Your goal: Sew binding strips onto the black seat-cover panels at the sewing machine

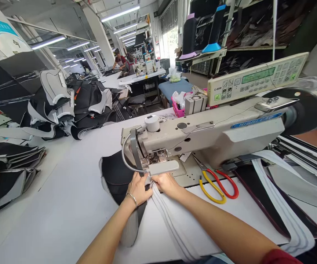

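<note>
At the sewing machine point(191, 135), both hands work just in front of the needle area, which a white lamp bar point(164, 167) partly hides. My left hand point(139, 189), a bracelet at its wrist, presses on a black fabric panel point(116, 172) with grey backing, its fingers closed on the edge and its thumb near the strip. My right hand point(167, 183) pinches a grey-white striped strip point(165, 212) close to the presser foot. That strip trails down over the table's front edge. The fingertips of both hands are partly covered by the lamp.
Scissors point(216, 185) with red and yellow handles lie right of my hands. Further right, a pale strip point(290, 220) loops over a dark panel point(260, 194). Stacked fabric pieces point(7, 172) stand left. A control panel point(257, 79) and thread cones point(190, 36) rise behind. People point(120, 60) work far back.
</note>
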Tool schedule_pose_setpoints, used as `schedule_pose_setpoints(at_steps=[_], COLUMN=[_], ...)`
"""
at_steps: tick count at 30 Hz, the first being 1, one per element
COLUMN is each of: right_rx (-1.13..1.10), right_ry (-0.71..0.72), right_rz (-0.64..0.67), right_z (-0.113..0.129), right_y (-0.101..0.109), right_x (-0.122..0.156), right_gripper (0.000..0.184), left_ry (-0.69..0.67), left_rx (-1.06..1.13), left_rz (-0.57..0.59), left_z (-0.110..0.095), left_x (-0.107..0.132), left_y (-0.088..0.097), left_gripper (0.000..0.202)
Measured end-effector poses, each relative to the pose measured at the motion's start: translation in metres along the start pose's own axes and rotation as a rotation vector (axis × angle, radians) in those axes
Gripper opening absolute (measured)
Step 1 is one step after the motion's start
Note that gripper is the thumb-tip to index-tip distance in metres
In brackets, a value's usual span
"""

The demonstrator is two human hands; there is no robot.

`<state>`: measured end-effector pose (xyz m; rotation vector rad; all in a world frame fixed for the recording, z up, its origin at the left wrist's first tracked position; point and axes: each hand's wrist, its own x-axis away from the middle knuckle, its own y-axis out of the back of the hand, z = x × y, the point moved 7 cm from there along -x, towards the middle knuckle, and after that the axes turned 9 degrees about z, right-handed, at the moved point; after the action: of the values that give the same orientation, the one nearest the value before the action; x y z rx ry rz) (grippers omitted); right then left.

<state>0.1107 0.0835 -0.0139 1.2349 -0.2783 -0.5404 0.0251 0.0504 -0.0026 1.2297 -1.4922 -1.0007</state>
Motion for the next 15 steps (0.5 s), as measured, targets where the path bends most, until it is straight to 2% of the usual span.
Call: schedule_pose_setpoints(at_steps=[4,15], right_rx=[0.017,0.048], right_ry=[0.000,0.009], right_rz=[-0.021,-0.009], right_z=[-0.0038,0.0007], right_y=[0.0019,0.0018], right_x=[0.0019,0.0068], right_gripper=[0.011,0.018], left_ry=[-0.050,-0.044], left_rx=[0.009,-0.030], left_rz=[-0.028,-0.025], left_z=[-0.0073,-0.0084], left_x=[-0.0029,0.0008], left_y=[-0.0003,-0.0062], left_gripper=[0.049,0.037])
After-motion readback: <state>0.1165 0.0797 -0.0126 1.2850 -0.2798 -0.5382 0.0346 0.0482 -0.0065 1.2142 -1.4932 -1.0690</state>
